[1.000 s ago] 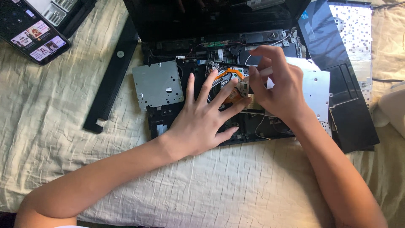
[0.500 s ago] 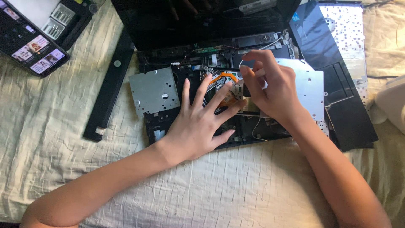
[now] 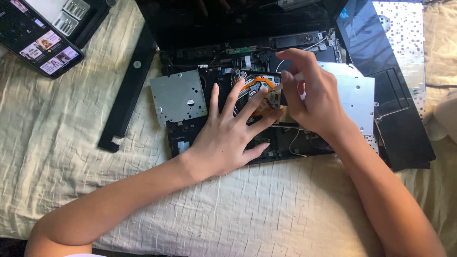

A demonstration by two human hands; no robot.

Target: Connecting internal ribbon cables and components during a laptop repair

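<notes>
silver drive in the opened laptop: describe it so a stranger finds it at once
Start at the opened laptop lying on the cream quilt. At its left edge, just left of the left hand, sits the drive. It is the flat, square, bare silver metal plate with small screw holes, set among dark parts, beside a long black strip.

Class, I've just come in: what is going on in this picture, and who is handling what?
A person is working on an opened laptop lying on a cream cloth. The left hand lies flat with spread fingers on the laptop's insides, by the copper heat pipe. The right hand pinches a small white tool just above. A silver drive, a black strip and a phone lie to the left.
</notes>
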